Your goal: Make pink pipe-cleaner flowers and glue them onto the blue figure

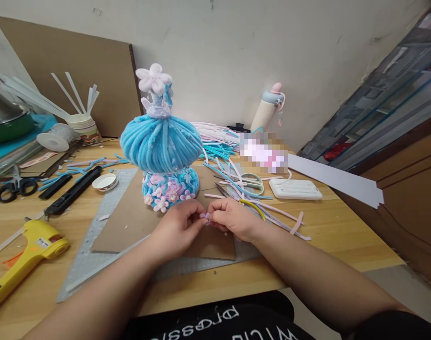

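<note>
Between my fingertips is a small pale-purple fuzzy piece (205,216), which looks like a bent pipe cleaner. My left hand (181,222) pinches it from one side, and my right hand (232,218) grips it from the other. Just beyond my left hand stands a craft (160,146) of blue pipe cleaners, with a puffed dome, a pale pink flower on top and a flower-covered base. A brown cardboard sheet (119,226) lies under the craft and my hands, on a grey cutting mat (82,264).
A yellow glue gun (41,241), a black utility knife (73,191) and scissors (17,184) lie left. Pliers with yellow handles (252,208), green-handled scissors (252,182) and loose pipe cleaners (215,148) lie right, near a white power bank (296,189). A bottle (266,108) stands behind.
</note>
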Demonstrator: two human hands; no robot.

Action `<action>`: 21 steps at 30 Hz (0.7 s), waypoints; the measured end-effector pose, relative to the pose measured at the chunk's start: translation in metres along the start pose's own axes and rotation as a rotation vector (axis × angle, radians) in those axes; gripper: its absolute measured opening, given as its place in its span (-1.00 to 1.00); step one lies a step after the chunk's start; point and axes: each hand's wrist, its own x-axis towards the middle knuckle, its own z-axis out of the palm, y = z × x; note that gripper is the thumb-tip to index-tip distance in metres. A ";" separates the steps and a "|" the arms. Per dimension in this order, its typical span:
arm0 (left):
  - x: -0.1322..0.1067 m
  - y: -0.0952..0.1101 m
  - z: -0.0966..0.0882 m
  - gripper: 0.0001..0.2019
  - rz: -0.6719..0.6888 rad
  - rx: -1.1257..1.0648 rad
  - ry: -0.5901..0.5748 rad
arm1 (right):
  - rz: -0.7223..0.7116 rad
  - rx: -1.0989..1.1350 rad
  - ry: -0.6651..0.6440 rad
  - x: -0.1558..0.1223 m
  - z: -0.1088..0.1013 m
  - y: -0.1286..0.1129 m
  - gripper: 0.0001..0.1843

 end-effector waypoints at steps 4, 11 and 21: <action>0.001 -0.005 -0.002 -0.84 -0.066 -0.048 -0.037 | -0.093 -0.167 -0.001 -0.004 -0.007 -0.004 -0.85; 0.003 -0.014 -0.002 -0.78 -0.218 -0.458 -0.156 | -0.647 -0.587 -0.038 -0.009 -0.019 -0.011 -0.84; 0.004 -0.012 -0.001 -0.71 -0.281 -0.764 -0.138 | -0.731 -0.815 0.081 -0.010 -0.014 -0.010 -0.83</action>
